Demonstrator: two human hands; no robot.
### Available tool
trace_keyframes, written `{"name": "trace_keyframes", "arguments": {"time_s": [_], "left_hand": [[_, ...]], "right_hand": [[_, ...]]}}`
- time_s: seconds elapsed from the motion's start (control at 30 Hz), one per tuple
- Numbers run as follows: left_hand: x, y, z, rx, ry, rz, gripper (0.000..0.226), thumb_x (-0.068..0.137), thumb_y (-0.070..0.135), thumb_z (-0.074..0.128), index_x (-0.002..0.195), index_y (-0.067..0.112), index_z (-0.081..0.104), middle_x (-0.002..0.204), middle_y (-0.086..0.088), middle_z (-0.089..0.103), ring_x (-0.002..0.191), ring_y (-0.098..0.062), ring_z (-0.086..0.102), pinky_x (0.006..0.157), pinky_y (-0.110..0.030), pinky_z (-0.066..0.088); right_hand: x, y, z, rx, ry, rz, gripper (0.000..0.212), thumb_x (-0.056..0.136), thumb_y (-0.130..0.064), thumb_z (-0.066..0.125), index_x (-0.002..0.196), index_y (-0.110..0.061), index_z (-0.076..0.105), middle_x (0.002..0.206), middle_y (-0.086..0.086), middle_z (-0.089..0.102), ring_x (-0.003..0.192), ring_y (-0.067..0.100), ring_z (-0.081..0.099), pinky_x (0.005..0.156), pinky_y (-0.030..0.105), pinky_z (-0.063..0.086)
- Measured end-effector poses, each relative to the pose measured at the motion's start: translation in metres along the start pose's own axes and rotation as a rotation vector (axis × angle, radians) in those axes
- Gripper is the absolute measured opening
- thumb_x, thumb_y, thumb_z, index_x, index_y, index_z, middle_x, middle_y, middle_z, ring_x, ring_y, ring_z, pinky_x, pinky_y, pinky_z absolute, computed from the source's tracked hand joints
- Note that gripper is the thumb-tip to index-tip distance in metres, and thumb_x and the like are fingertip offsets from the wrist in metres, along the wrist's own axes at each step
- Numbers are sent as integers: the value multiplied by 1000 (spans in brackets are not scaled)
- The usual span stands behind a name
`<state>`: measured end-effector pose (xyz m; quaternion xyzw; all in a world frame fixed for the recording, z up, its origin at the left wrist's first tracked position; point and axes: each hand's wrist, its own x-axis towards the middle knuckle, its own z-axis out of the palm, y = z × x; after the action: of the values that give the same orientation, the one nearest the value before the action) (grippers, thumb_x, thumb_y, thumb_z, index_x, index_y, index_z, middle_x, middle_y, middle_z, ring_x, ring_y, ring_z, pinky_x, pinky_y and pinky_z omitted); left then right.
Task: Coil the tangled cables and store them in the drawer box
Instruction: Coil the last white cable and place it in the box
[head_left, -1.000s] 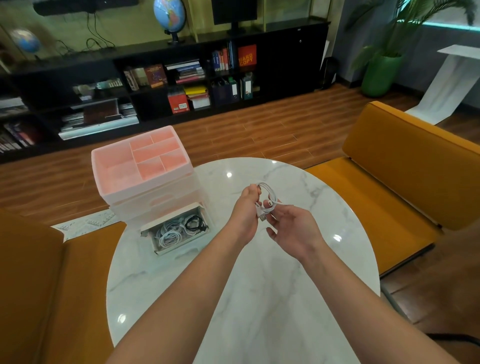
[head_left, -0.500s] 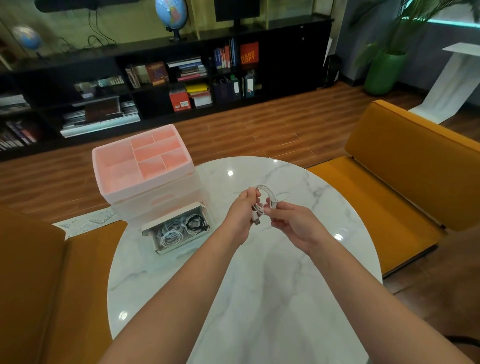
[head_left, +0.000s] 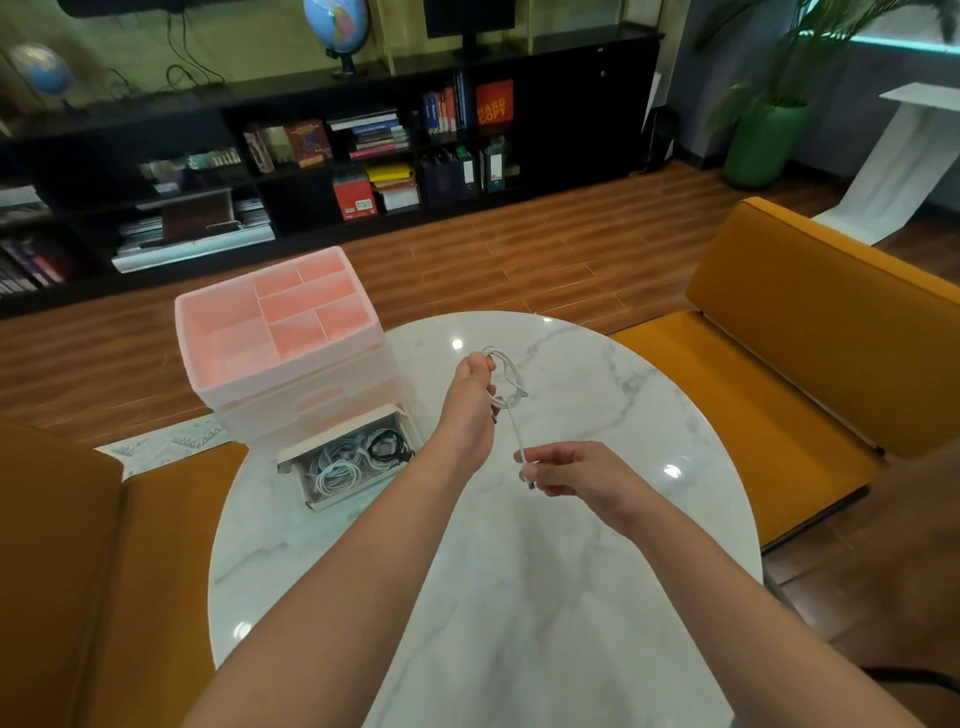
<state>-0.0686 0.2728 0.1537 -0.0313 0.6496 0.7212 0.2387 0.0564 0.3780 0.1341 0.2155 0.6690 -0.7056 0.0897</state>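
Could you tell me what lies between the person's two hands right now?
In the head view, a taut stretch of the white cable runs from the coil gripped in the left hand down to the right hand, which pinches its end.

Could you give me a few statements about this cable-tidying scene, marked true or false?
1. The left hand grips a coiled white cable. True.
2. The right hand rests flat on the table. False: it pinches the cable's free end above the table.
3. The open drawer already holds cables. True.
4. The drawer box stands on the floor. False: it stands on the table.
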Motion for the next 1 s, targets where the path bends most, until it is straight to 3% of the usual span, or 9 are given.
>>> {"name": "trace_keyframes", "arguments": {"time_s": [0.13,0.27,0.37,0.5,0.57,0.67,0.73,0.87,1.0], "left_hand": [[-3,-6,0,20,0,-6,30,106,36,31,94,22,54,88,-3,42,79,-15,38,75,-26,35],[-7,-8,0,73,-9,17,29,107,33,29,88,24,50,81,1,36,71,-13,32,67,-26,31],[-11,-9,1,107,-6,27,28,107,34,28,89,24,49,82,1,37,74,-14,33,70,-26,32],[-15,-11,2,85,-5,28,29,107,34,28,91,25,50,83,0,38,75,-15,35,73,-27,34],[-17,-11,3,64,-16,33,29,107,33,28,90,24,50,80,0,36,71,-14,33,69,-27,32],[-19,-9,4,32,-41,20,29,107,35,28,95,22,51,84,0,39,77,-15,36,77,-29,34],[-19,-10,4,23,-46,19,30,107,36,28,96,22,53,88,-2,44,82,-17,40,82,-31,35],[-20,-11,3,30,-23,-1,33,106,39,30,90,24,56,101,-10,46,94,-23,44,86,-34,40],[-20,-4,5,2,-12,-10,35,106,38,30,91,24,58,96,-5,46,94,-21,44,89,-34,39]], "right_hand": [[-1,2,0,-121,-8,19,12,83,-12,74,94,-16,77,97,12,74,79,13,59,75,23,46],[2,-8,1,-229,47,8,11,85,-6,67,92,-14,69,90,-1,74,67,3,56,59,11,40],[6,-16,4,-144,69,-25,23,84,4,60,102,-10,63,94,-2,76,67,9,54,57,17,41],[11,-20,11,42,44,11,30,89,2,52,115,-13,53,80,5,73,62,17,49,60,27,43],[12,-22,14,147,63,1,25,93,-9,51,118,-11,53,76,10,66,58,17,46,59,28,42],[13,-21,18,24,159,-63,30,97,-40,54,121,-21,59,68,3,59,54,11,46,57,26,41],[12,-20,19,-27,189,-129,30,97,-39,55,123,-27,62,62,0,57,52,7,47,54,22,41],[5,-21,16,-57,101,-165,27,96,-29,59,123,-25,64,64,4,65,49,7,44,51,18,38],[0,-20,15,-38,-16,-156,34,96,-26,60,129,-33,56,72,6,70,51,11,40,53,21,37]]}}
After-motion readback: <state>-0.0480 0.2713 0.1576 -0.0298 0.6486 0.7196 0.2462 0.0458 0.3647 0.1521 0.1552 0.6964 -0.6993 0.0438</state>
